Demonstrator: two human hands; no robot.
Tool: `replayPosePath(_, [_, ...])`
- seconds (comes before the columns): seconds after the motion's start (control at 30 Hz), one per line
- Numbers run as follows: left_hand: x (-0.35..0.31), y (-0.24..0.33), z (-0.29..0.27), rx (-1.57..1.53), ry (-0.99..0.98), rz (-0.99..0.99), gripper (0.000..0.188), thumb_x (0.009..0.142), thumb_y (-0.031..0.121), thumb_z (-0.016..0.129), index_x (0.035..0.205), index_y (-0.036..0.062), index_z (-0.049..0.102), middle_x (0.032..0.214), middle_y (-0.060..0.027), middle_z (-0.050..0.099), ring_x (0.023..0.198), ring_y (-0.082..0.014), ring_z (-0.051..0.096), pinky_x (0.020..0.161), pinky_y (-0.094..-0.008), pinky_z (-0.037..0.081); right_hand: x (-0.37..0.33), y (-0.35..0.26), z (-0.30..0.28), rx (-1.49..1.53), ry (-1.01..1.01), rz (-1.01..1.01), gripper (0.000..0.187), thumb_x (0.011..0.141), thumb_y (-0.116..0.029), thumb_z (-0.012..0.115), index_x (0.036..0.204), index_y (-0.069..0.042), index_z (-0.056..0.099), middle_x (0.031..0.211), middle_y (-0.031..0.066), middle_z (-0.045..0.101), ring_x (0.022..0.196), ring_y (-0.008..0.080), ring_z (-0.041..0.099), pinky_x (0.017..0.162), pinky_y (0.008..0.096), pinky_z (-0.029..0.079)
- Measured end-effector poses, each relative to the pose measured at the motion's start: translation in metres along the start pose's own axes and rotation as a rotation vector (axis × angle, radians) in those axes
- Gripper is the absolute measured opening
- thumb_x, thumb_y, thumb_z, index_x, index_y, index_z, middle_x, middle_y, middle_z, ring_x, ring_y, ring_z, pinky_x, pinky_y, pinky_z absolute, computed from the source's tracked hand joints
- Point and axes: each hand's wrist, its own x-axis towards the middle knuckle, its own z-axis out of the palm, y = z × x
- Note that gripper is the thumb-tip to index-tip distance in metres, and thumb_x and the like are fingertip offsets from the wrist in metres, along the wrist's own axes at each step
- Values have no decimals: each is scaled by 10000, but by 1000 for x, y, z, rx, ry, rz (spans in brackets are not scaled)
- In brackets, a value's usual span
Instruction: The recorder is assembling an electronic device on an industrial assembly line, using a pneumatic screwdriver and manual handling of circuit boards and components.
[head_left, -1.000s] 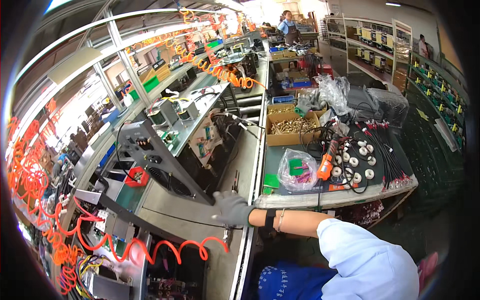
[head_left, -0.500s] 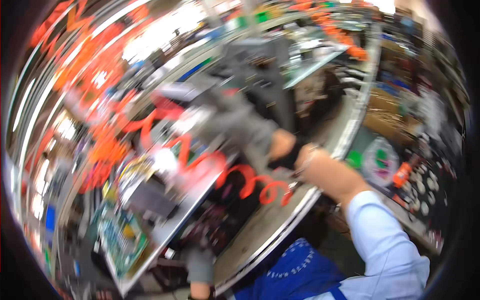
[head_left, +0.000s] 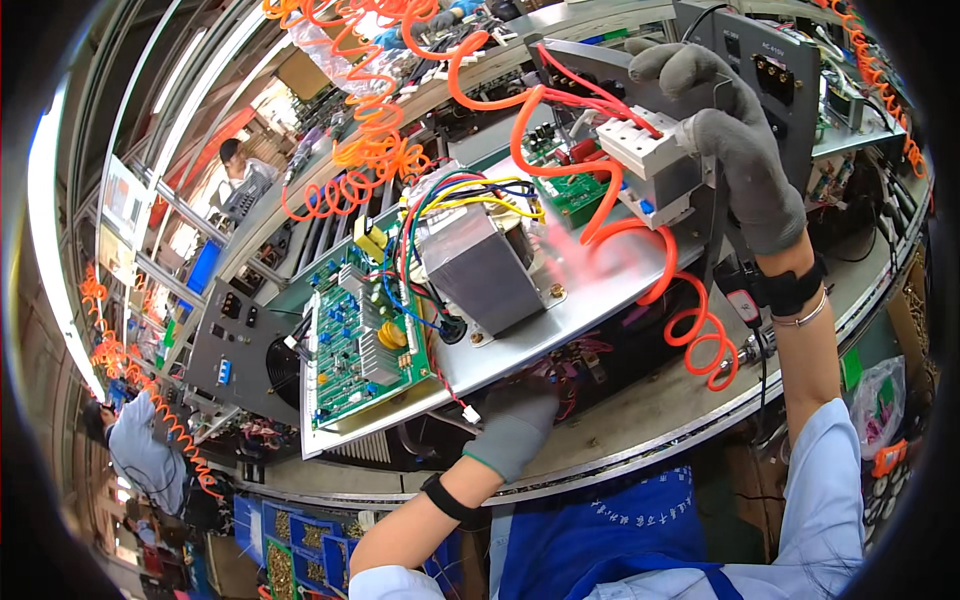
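An open metal chassis (head_left: 590,300) lies tilted on the conveyor in front of me. It carries a green circuit board (head_left: 355,340), a grey transformer (head_left: 480,265) with coloured wires, and a white breaker block (head_left: 645,150). My left hand (head_left: 515,430), in a grey glove, grips the chassis from under its near edge. My right hand (head_left: 725,130), also gloved, is closed around the breaker block at the far right end, against a grey upright panel (head_left: 770,80). An orange coiled hose (head_left: 690,330) runs across the chassis and past my right wrist.
A grey front panel with sockets (head_left: 240,350) stands left of the chassis. More orange coiled hoses (head_left: 350,150) hang above the line. One person (head_left: 140,455) works at lower left, another (head_left: 235,160) farther up. Blue parts bins (head_left: 300,555) sit below.
My view has swung from the right-hand bench to the conveyor. My right hand went from the conveyor's edge up to the breaker block, and my left hand came in under the chassis edge.
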Motion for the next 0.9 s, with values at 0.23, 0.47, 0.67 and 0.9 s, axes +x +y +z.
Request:
replayPosePath(0.23, [0, 6, 19, 10, -48, -173, 145, 826, 117, 583, 906, 39, 676, 807, -152, 703, 736, -311, 711, 619, -420, 561, -2, -3, 1, 7, 8, 2, 303, 732, -14, 495, 1013, -28, 607, 1170, 100, 634, 1123, 154, 561, 987, 251, 410])
replayPosePath(0.47, [-31, 2, 20, -377, 406, -446, 222, 838, 180, 692, 1003, 31, 680, 726, -172, 671, 557, -286, 647, 516, -407, 522, -2, 1, -4, 36, 7, 84, 300, 743, 13, 499, 1021, -24, 607, 1129, 59, 637, 1084, 114, 551, 898, 223, 428])
replayPosePath(0.67, [-20, 13, 15, -640, 601, -537, 208, 903, 288, 641, 910, 86, 691, 764, -133, 681, 604, -322, 651, 557, -402, 515, 0, -1, 1, 35, 19, 39, 280, 740, 16, 495, 996, -24, 600, 1135, 74, 632, 1076, 111, 552, 882, 216, 428])
replayPosePath(0.9, [-18, 28, 7, -278, 531, -407, 286, 892, 283, 638, 729, 48, 646, 599, -189, 580, 559, -389, 594, 523, -469, 454, -3, -7, 4, -3, 64, 108, 288, 744, 19, 480, 1001, -30, 601, 1208, 111, 622, 1117, 136, 559, 954, 247, 425])
